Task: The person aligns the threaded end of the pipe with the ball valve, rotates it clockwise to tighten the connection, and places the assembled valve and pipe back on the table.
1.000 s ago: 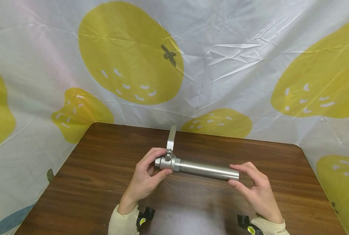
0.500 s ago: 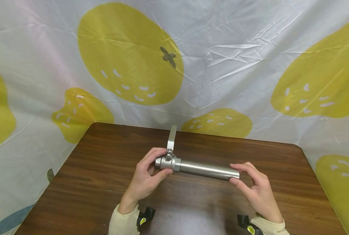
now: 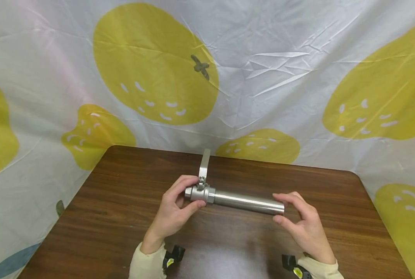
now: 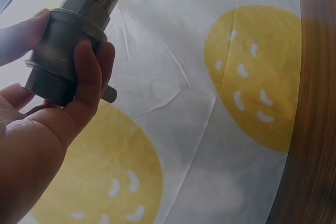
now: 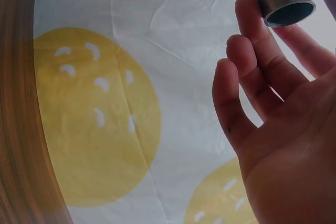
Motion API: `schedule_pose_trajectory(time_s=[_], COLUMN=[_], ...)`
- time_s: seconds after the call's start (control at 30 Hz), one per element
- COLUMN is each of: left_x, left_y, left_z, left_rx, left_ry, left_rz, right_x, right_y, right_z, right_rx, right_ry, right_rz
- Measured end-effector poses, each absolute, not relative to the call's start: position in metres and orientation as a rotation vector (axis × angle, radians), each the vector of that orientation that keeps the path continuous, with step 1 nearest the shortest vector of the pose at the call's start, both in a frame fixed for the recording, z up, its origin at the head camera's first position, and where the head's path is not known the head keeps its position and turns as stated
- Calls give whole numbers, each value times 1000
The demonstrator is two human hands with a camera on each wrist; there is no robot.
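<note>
1. Barely anything has moved since the earlier frames: your right hand only shifted its fingertips on the pipe end.
2. Your left hand grips the valve, both held above the desk between your hands.

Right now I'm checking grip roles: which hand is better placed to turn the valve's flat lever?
Probably the right hand: it only pinches the steel pipe's open end, while the left hand grips the metal valve body, steadying it beneath the lever.
</note>
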State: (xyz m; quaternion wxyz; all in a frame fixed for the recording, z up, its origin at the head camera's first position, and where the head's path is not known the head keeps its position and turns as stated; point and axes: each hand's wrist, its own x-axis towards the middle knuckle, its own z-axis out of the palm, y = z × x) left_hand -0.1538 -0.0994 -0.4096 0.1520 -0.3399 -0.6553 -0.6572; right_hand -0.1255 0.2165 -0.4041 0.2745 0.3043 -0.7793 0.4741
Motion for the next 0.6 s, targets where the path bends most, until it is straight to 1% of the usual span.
schedule_pose_trajectory(time_s=[0.13,0.4,0.6], left_x=[-154,-154,-153], left_y=[-100,-100,-100], left_z=[-410,-411,-411], left_rx=[-963,-959,-961], left_ry=[-1883,-1872,-1867], left_rz=[-1887,-1891,-1892], right_x=[-125,-127,-129], right_y=[215,221,218], right_z=[-403,-414,-410], right_rx=[828,801,833], right_ry=[-2092,-2118,-2073], right_rz=[1258,1245,1234])
